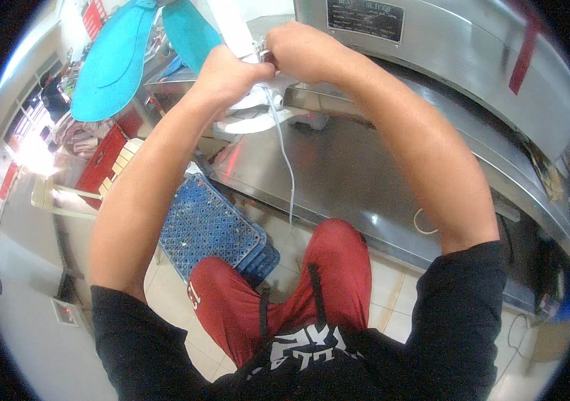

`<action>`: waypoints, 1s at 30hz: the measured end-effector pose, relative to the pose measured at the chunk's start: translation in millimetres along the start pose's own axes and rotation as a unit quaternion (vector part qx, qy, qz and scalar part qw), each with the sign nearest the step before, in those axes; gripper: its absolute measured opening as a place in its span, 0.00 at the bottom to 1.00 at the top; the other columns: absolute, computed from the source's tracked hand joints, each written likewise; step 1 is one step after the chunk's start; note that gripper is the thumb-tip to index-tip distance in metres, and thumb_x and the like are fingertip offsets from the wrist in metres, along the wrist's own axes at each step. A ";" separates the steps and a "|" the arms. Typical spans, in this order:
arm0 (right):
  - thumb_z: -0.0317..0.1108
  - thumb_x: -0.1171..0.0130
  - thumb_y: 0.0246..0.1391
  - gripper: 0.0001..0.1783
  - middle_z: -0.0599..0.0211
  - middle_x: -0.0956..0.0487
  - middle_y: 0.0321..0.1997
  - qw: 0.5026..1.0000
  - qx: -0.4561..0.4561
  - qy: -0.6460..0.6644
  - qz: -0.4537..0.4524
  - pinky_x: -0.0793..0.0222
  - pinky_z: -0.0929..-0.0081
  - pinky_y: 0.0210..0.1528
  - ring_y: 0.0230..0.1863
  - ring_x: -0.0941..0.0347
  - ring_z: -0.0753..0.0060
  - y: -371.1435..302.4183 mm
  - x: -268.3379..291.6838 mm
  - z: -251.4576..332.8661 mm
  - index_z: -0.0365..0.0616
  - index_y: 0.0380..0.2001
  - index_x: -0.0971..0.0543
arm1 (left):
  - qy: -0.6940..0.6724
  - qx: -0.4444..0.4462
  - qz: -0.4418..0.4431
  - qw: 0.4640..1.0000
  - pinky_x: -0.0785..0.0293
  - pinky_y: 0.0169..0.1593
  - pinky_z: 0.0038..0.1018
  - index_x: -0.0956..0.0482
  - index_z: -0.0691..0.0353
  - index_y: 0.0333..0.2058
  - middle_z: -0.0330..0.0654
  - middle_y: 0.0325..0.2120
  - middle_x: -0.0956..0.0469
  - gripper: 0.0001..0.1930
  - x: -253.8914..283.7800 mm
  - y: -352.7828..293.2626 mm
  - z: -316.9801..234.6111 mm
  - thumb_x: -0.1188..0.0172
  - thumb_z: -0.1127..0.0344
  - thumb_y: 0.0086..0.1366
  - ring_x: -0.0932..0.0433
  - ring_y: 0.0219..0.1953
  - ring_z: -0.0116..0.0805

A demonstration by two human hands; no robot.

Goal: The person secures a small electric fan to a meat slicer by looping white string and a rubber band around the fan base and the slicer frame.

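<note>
1. Teal blades [107,67] on a white fan [235,27]; it's top ctr of view, out at arm's length, w/ the steel machine [465,40] to its R.
2. L hand [228,77]: fingers curled in on the fan's white part, thumb pointing across to the R. Gripping, but the exact bit is hidden.
3. R hand [301,52]: also closed, fingertips in tight beside the L thumb, at a small metallic-looking bit [262,48]. Too small to ID; can't tell if it's a screw, clip etc.
4. White ring-shaped base [261,121] is below the hands, over the steel bench [338,167]; can't tell if it's touching. Pale cord [287,160] hangs down from near the hands.
5. Handling (judgement): fan's prob. light-ish, plastic, top-heavy. Body stiff; blades thin & likely bendy, so don't lift by them. Cord's soft, could snag.
6. Best hold (judgement): one hand firm round the white body, other free for the small bit. Smooth plastic may slip, esp. if hands are damp. Blue plastic crates [204,220] sit lower L, well apart from the hands.
</note>
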State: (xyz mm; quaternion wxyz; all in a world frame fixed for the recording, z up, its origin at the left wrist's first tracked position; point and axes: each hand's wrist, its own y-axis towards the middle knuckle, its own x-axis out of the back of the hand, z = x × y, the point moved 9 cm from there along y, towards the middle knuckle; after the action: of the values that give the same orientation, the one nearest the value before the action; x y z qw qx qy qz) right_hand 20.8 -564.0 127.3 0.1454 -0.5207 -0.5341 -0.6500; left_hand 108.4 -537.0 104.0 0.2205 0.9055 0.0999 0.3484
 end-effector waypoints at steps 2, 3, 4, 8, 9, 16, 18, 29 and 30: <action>0.32 0.39 0.45 0.09 0.48 0.18 0.31 0.997 0.048 -0.040 0.039 0.25 0.56 0.40 0.35 0.19 0.48 -0.2 0.9 6.5 0.40 0.30 0.15 | 0.048 0.009 0.000 0.999 0.27 0.39 0.29 0.17 0.68 0.37 0.41 0.31 0.18 0.16 2.1 -2.1 -7.4 0.33 0.64 0.51 0.22 0.33 0.29; 0.31 0.40 0.46 0.09 0.46 0.18 0.30 0.996 0.065 -0.010 0.055 0.26 0.55 0.40 0.35 0.20 0.46 -0.7 2.6 7.0 0.38 0.29 0.16 | 0.073 0.014 -0.001 0.997 0.27 0.39 0.29 0.17 0.68 0.36 0.42 0.30 0.18 0.15 2.8 -2.4 -9.0 0.33 0.64 0.51 0.22 0.32 0.29; 0.31 0.41 0.47 0.09 0.45 0.19 0.29 0.994 0.082 0.020 0.071 0.27 0.55 0.39 0.34 0.21 0.45 -2.2 4.8 6.2 0.36 0.28 0.17 | 0.061 0.015 -0.002 0.998 0.27 0.39 0.29 0.17 0.68 0.36 0.42 0.30 0.18 0.15 2.4 -1.8 -7.8 0.33 0.64 0.51 0.22 0.32 0.30; 0.31 0.42 0.50 0.10 0.45 0.20 0.28 0.981 0.155 0.091 0.073 0.30 0.55 0.39 0.32 0.23 0.46 -7.3 5.6 2.1 0.33 0.30 0.19 | 0.032 0.033 0.009 0.999 0.27 0.38 0.29 0.17 0.69 0.36 0.43 0.30 0.18 0.16 -0.4 1.5 -0.4 0.32 0.63 0.51 0.21 0.32 0.30; 0.32 0.41 0.50 0.11 0.47 0.20 0.28 0.980 0.156 0.093 0.076 0.30 0.57 0.39 0.32 0.23 0.48 -6.1 4.4 0.0 0.34 0.31 0.19 | 0.030 0.045 0.016 0.998 0.27 0.39 0.29 0.17 0.69 0.36 0.43 0.30 0.18 0.17 -0.5 2.0 2.5 0.32 0.63 0.51 0.21 0.32 0.31; 0.41 0.39 0.47 0.19 0.59 0.19 0.31 0.972 0.054 0.159 0.162 0.31 0.68 0.38 0.33 0.24 0.65 -3.2 3.9 -12.0 0.39 0.38 0.19 | 0.008 0.024 0.021 0.999 0.27 0.41 0.29 0.18 0.69 0.41 0.43 0.34 0.18 0.18 -3.2 4.2 4.4 0.32 0.63 0.53 0.21 0.35 0.30; 0.42 0.38 0.46 0.20 0.60 0.19 0.33 0.969 0.034 0.178 0.166 0.31 0.69 0.39 0.34 0.25 0.67 1.1 0.4 -19.4 0.40 0.40 0.19 | -0.002 0.010 0.020 1.000 0.27 0.41 0.29 0.18 0.69 0.41 0.43 0.35 0.18 0.18 -2.3 4.7 3.2 0.32 0.63 0.54 0.21 0.35 0.30; 0.43 0.47 0.55 0.21 0.58 0.19 0.43 0.936 -0.027 0.292 0.196 0.35 0.69 0.53 0.46 0.27 0.66 9.0 -42.8 -41.9 0.39 0.45 0.19 | 0.027 -0.022 0.019 0.999 0.27 0.38 0.28 0.17 0.69 0.37 0.43 0.28 0.18 0.17 -2.0 2.6 -1.5 0.34 0.62 0.52 0.21 0.31 0.30; 0.43 0.47 0.55 0.21 0.58 0.19 0.44 0.938 -0.023 0.285 0.197 0.35 0.69 0.53 0.46 0.27 0.66 8.0 -40.6 -39.0 0.39 0.45 0.18 | 0.045 -0.026 0.014 0.999 0.27 0.38 0.28 0.17 0.68 0.37 0.44 0.28 0.18 0.17 -0.2 1.4 -3.4 0.34 0.61 0.53 0.21 0.31 0.31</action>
State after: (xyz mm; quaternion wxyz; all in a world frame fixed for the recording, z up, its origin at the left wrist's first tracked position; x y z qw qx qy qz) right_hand 23.4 -615.0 102.3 0.4044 -0.4112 -0.3420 -0.7419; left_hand 106.0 -537.2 106.9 0.2342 0.8841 0.0884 0.3946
